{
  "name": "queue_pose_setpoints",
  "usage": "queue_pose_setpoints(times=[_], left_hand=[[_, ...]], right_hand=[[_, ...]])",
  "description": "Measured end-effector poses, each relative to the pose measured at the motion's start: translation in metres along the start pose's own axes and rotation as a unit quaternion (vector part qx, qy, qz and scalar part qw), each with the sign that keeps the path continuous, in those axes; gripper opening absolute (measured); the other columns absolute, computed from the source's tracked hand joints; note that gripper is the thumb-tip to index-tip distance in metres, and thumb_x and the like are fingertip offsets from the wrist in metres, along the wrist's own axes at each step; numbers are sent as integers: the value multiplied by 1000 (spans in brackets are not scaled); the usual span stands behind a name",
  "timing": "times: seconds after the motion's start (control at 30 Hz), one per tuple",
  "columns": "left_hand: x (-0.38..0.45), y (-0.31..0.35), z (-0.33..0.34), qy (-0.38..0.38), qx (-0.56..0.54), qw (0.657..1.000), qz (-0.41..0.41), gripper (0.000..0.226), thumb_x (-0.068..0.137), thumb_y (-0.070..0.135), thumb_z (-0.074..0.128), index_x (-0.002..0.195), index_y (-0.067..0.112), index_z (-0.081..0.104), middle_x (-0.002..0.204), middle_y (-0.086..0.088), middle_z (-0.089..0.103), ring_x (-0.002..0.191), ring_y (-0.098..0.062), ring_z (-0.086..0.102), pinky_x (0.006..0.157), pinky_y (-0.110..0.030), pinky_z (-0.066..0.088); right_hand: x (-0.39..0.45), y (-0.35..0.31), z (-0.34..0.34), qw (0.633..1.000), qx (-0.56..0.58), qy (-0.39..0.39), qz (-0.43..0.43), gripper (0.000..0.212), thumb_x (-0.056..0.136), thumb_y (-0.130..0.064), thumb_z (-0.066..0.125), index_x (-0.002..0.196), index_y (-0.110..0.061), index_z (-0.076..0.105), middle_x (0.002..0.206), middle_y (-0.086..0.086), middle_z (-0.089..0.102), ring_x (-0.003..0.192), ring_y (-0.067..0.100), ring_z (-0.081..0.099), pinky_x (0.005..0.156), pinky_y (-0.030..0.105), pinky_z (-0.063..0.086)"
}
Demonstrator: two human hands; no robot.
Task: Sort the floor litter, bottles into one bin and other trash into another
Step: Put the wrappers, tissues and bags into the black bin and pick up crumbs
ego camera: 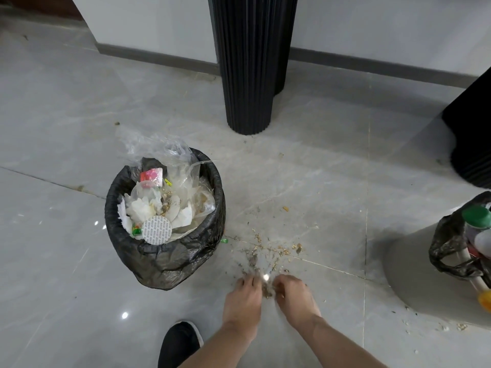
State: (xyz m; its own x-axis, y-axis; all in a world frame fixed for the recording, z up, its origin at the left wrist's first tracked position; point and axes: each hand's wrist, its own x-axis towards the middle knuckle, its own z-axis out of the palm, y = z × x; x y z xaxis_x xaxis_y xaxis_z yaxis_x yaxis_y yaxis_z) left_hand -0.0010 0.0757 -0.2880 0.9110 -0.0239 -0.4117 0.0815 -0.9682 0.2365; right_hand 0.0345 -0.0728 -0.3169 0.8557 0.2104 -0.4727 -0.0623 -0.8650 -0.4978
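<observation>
Far off to the left of the hands stands the trash bin. It has a black bag in it and is piled high with tissue, thin plastic and a round foil lid.

The left hand is down on the floor with its fingers bent in toward the right hand. The right hand's fingers are bent the same way. A little heap of crumbs and dust sits between them, touching both. It is too blurry to tell if either hand is really holding any.

More crumbs lie just past the fingertips. This stuff looks tiny, light and loose. Pinching would likely drop most of it, so cupping both hands under the heap seems best.

Far to the right, the bottle bin holds bottles with caps.
</observation>
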Motion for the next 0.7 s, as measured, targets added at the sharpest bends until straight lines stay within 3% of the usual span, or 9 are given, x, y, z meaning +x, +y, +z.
queue_pose_setpoints(times=[0.1,0.23,0.37,0.47,0.57,0.7], left_hand=[[-17,-3,-28,65,-57,996,7,40,86,10,73,112,31,52,111,14,51,104,-11,54,68,-27,51],[-30,-17,-107,236,-92,965,67,14,95,24,64,101,29,53,97,15,53,86,-7,50,60,-21,44],[-28,-51,-209,381,-112,918,4,7,100,28,58,105,23,59,100,11,56,86,-7,51,58,-21,40],[-19,-88,-251,405,-131,902,-73,13,99,27,59,110,22,61,107,8,60,96,-14,56,62,-28,41],[-14,-115,-269,357,-91,922,-121,23,97,29,64,117,20,63,111,0,63,101,-25,59,68,-38,49],[-14,-118,-275,357,-83,923,-115,24,97,28,64,121,23,61,115,-1,61,103,-26,59,70,-39,51]], right_hand=[[-7,-8,-16,994,78,37,68,30,74,-1,59,82,-29,69,77,-13,69,72,6,65,71,25,56],[-3,-53,-65,970,194,133,65,26,79,0,67,87,-25,71,77,-10,71,67,-2,64,63,5,46],[4,-140,-125,925,322,204,-2,20,79,-1,71,94,-16,73,80,-2,73,66,1,63,70,13,54],[10,-212,-152,907,355,208,-85,16,81,-6,74,92,-18,72,78,-4,72,65,2,63,71,16,56],[21,-264,-161,917,331,168,-145,15,83,-13,78,95,-21,73,85,-7,72,72,5,66,67,9,52],[30,-269,-161,928,295,173,-145,14,87,-15,73,94,-27,72,89,-14,71,75,-1,65,63,4,46]])
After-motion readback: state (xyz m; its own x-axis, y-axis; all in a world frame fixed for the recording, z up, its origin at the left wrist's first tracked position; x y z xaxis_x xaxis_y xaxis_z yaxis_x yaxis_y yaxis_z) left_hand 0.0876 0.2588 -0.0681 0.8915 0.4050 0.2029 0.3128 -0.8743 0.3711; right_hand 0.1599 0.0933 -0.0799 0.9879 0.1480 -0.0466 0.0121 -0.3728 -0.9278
